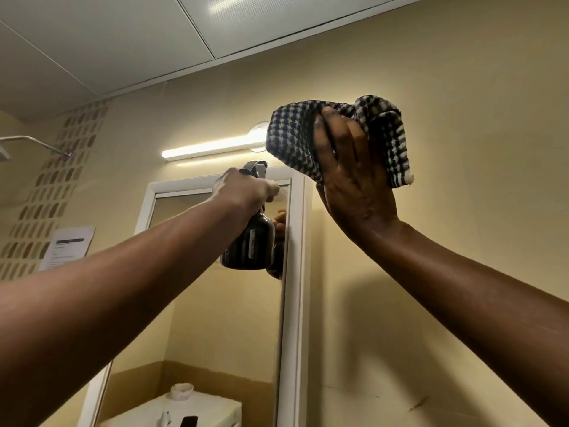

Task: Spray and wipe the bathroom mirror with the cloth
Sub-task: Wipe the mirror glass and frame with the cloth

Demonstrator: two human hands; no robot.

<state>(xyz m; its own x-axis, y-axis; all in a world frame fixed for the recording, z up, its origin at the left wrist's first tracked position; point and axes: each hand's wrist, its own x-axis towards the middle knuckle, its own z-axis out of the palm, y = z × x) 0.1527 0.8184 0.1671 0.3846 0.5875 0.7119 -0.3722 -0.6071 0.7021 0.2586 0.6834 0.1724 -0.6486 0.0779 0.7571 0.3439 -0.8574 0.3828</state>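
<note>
I am looking up from below at a tall, narrow bathroom mirror (pixel 221 303) in a white frame (pixel 295 272), set on a pale yellow wall (pixel 446 118). A lit strip light (pixel 212 149) sits just above it.

My left hand (pixel 246 189) reaches far forward, fingers wrapped tight around the neck of a dark spray bottle (pixel 249 241). The nozzle sits level with the top right corner of the glass and close to it, probably so the mist lands high and runs downward. A faint hazy patch shows on the glass beside the knuckles, though I cannot tell whether it is spray.

My right hand (pixel 354 167) is raised to the right of the mirror, in front of bare wall. It grips a bunched black-and-white checked cloth (pixel 323 134), fingers curled into the folds, thumb across the front. The cloth is clear of the glass, likely kept out of the spray's way and ready to wipe.

I judge that I am at the spraying step; the wiping seems not to have begun here.
</note>
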